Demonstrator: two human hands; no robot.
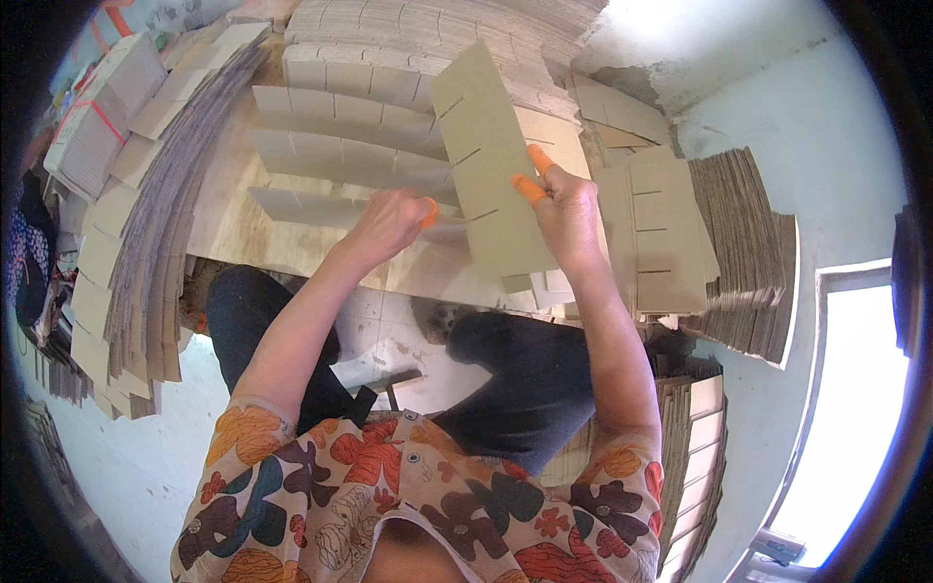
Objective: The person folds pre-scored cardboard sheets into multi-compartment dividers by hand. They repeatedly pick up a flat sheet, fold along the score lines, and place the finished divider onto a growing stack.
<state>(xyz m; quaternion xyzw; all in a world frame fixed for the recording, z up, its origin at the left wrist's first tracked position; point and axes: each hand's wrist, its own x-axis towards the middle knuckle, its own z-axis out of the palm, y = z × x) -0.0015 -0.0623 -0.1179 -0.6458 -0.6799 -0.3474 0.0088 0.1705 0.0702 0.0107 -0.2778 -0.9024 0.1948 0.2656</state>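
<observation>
My right hand (pixel 566 216), with orange covers on two fingertips, grips the right edge of a slotted cardboard divider (pixel 486 175). This panel is tilted, and three short slits run in from its left edge. My left hand (pixel 389 228) is closed at the nearest standing cardboard strip (pixel 301 207), an orange cover on one fingertip; the fingers hide the grip itself. Behind that strip, two more slotted strips (pixel 340 160) (pixel 340 115) stand on edge in rows across the wooden board (pixel 228 228). The tilted panel covers the right ends of these rows.
Tall stacks of slotted cardboard stand at the left (pixel 146 214), the far side (pixel 408 39) and the right (pixel 743 233). A bundle tied with red string (pixel 102 121) lies at the far left. More cardboard (pixel 695 437) stands low beside my right leg. A bright opening (pixel 846 389) is at the right.
</observation>
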